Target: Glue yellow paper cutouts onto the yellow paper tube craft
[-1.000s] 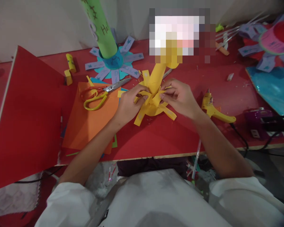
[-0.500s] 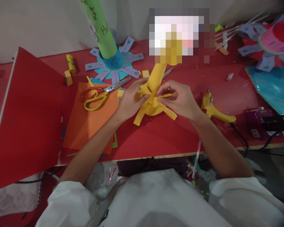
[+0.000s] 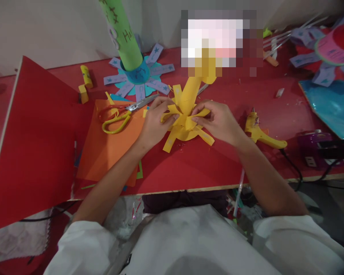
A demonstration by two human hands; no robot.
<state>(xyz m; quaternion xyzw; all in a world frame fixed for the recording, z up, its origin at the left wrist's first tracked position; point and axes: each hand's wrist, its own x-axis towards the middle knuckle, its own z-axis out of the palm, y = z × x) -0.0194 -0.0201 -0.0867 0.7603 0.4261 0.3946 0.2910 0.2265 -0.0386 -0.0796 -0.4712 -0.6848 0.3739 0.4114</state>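
A yellow paper craft (image 3: 190, 93) stands tilted on the red table, with a rolled tube above a round base and paper strips fanned out around it. Its top is hidden by a pixelated patch. My left hand (image 3: 159, 121) is closed on the base's left side, fingers pinching a paper strip there. On the opposite side, my right hand (image 3: 214, 116) pinches another yellow strip between thumb and fingers. Two strips reach toward me from the base, lying near the table.
Scissors (image 3: 117, 125) lie on orange paper (image 3: 103, 152) at left. A yellow glue gun (image 3: 262, 136) with a cord rests at right, near a purple box (image 3: 315, 147). Behind stands a green paper tube (image 3: 129, 49). A red board (image 3: 37, 145) rises at far left.
The strips around the yellow base are spread wider, and more show between my hands. My left hand has shifted slightly left; the right has barely moved.
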